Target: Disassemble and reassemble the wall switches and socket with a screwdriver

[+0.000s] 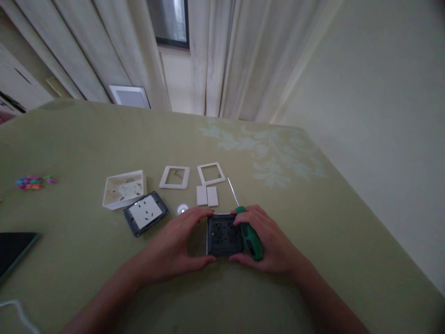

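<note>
Between both hands is a dark switch module (225,235), square, with moulded detail on its upper face. My left hand (181,241) grips its left side, thumb at the near corner and fingers at the far one. On the other side my right hand (266,234) holds the module's right edge and also a green-handled screwdriver (253,241), whose shaft points away toward the frames. Beyond the module lie two white switch rockers (207,196) side by side. A small round white object (182,208) rests near my left fingers.
Two white cover frames (174,177) (211,173) lie farther back, with screws inside the left one. A white mounting box (124,189) and a socket module (145,213) sit left. Colourful small pieces (34,182), a dark flat object (15,250) and a white cable (19,313) are far left.
</note>
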